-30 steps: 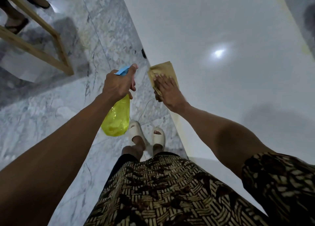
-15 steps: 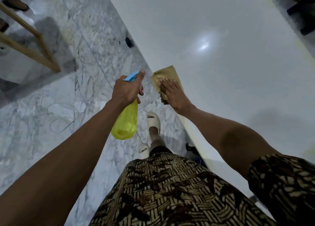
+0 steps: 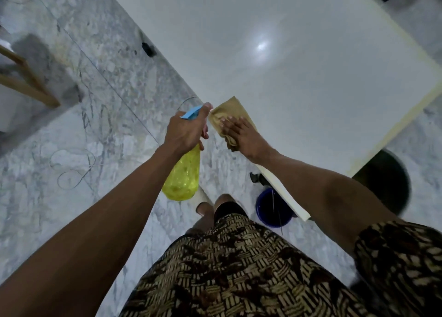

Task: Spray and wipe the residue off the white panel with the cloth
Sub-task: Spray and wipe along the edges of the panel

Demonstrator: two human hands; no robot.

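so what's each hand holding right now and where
The left hand grips the yellow spray bottle at its blue trigger head. The right hand presses flat on the cloth.

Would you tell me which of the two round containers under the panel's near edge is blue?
The small bucket beside the person's legs is blue; the larger tub under the white panel's right corner is black.

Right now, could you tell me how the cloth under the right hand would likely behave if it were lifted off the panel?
The cloth looks creased and bunched under the right hand, so it would probably hang limp rather than hold its shape. It seems thin, hence likely light. On the glossy white panel it should slide easily when pushed, perhaps bunching further at the edge.
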